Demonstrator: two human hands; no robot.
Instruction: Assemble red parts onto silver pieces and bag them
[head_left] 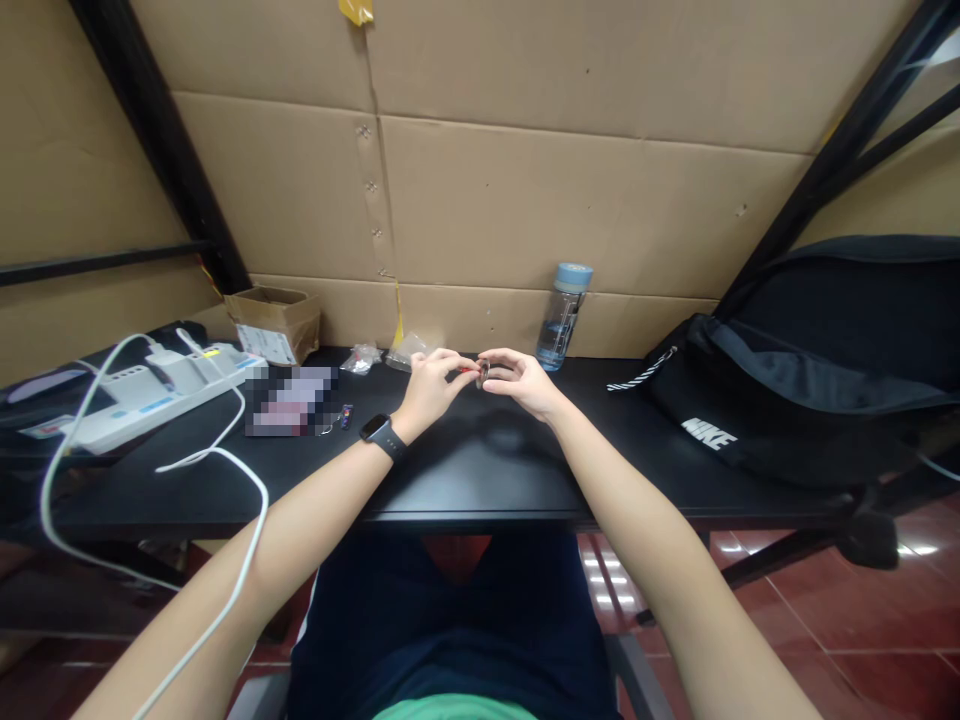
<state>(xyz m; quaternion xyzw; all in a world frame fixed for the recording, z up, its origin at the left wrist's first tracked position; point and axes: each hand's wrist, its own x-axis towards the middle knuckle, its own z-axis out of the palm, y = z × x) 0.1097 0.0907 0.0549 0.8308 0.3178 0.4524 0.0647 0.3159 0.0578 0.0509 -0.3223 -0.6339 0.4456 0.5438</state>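
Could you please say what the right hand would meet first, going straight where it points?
Likely the bare left hand, past the small, round metallic object between them; depth is unclear.

Ring (486, 373): shiny, looks metal. Surface (480, 490): smooth, low sheen. Wall (525, 200): cardboard, matt, creased. Box (289, 318): cardboard, matt; label (264, 344) looks like paper. Bottle (556, 330): clear, smooth, glossy; lid (574, 278) looks plastic. Packets (361, 359): thin clear plastic, crinkled, glossy. Power strip (161, 405): smooth plastic. Bag (720, 390): cloth, mostly matt. Watch strap (389, 439): matt, smooth. Floor (825, 620): glossy tile.
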